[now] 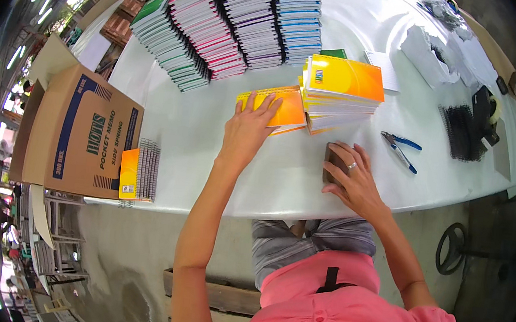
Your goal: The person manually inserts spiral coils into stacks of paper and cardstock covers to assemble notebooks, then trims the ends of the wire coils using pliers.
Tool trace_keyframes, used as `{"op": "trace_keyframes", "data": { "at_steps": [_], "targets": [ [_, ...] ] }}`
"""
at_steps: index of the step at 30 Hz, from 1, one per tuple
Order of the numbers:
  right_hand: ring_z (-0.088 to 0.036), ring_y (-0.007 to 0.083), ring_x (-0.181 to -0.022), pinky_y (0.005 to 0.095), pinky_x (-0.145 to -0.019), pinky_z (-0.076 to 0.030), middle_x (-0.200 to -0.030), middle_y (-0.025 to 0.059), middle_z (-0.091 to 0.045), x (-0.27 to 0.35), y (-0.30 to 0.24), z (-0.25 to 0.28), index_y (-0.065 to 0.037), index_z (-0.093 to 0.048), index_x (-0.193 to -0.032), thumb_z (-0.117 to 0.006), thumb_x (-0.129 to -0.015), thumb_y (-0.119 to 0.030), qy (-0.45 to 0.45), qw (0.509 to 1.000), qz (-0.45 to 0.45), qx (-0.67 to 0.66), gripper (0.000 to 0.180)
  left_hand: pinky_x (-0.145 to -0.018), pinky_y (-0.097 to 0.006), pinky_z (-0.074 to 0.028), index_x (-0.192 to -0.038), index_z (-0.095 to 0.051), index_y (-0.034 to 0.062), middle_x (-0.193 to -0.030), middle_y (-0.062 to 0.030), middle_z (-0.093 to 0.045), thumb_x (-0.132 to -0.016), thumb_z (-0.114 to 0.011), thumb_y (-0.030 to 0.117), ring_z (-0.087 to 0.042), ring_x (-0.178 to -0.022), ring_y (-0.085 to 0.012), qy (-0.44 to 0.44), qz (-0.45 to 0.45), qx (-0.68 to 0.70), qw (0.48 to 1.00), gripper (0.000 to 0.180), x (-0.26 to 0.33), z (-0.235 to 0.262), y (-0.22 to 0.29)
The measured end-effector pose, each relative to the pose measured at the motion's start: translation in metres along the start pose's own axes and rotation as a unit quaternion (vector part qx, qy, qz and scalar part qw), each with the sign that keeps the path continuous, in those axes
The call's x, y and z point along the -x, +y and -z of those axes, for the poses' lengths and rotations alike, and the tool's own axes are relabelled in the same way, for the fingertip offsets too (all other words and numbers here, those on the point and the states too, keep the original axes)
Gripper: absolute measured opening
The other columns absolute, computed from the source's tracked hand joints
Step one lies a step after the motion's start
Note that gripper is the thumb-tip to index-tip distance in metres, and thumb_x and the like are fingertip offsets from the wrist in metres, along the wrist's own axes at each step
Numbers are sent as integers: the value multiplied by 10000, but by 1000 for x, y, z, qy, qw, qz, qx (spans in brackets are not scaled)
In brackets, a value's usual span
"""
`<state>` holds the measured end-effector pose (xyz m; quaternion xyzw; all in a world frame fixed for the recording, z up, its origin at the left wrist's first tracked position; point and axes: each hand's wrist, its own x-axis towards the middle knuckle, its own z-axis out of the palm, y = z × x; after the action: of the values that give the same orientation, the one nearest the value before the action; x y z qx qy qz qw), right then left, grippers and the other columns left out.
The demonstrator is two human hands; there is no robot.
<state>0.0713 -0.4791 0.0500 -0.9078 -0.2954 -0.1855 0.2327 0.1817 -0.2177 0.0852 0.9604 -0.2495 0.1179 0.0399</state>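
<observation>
The left hand (247,128) lay flat with its fingers spread on a yellow notebook (279,108). It pressed down on the cover and did not grip it. That notebook lay alone on the white table (198,129), just left of a pile (340,94) of the same yellow notebooks, and its right side touched the pile.

The right hand (350,177) rested on a small dark block (332,162) near the front edge of the table. Its fingers were bent loosely over the block, with a ring on one finger. I could not tell if it was squeezing the block.

Between the two hands the table was bare. There was also bare table to the left of the left hand, out to a brown box (78,133) at the left end. Some thin notebooks (139,170) stood against the box, right at the table edge.

Blue pliers (401,148) lay to the right of the right hand, well apart from it. Farther right were black wire coils (459,132) and a tape holder (486,113), close to the curved right edge.

At the back stood rows of stacks (229,19) in green, pink, purple and blue. They were well apart from both hands.
</observation>
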Motion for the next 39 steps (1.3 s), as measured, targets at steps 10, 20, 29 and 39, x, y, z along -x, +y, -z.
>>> {"op": "trace_keyframes", "data": {
  "at_steps": [10, 20, 29, 39],
  "targets": [
    [-637, 182, -903, 293, -796, -515, -989, 51, -653, -54, -29, -3, -7, -626, -1145, -649, -933, -170, -14, 506, -343, -791, 269, -1129, -505, -293, -1424, -466, 175, -1482, -51, -454, -827, -661, 394, -362, -1390, -358, 23, -104, -64, 992, 665, 78, 23, 38],
    [-634, 158, -802, 287, -740, -489, -887, 109, -651, -15, -46, -56, -29, -594, -1038, -633, -887, 19, 5, 853, -128, -506, 163, -1195, -464, -88, -1540, -100, -1, -1606, -204, -134, -749, -659, 676, -52, -1503, -298, 235, 256, 425, 836, 1182, 139, 10, 84],
    [-665, 272, -799, 325, -756, -517, -942, 142, -672, -15, -44, -25, -12, -592, -1049, -627, -820, 74, 13, 892, -125, -434, 247, -1089, -581, -293, -1495, -323, 107, -1444, -114, -486, -905, -598, 390, -392, -1374, -361, -77, 36, 41, 996, 709, 84, 25, 103],
    [-596, 286, -1013, 461, -766, -434, -976, 125, -647, 21, 252, 102, -41, -687, -869, -667, -774, -127, 164, 834, -357, 388, 130, -975, -504, -459, -1373, -500, 171, -1142, -63, -691, -869, -641, 389, -589, -1178, -367, -3, 14, 96, 995, 566, 77, 18, 98]
  ]
}}
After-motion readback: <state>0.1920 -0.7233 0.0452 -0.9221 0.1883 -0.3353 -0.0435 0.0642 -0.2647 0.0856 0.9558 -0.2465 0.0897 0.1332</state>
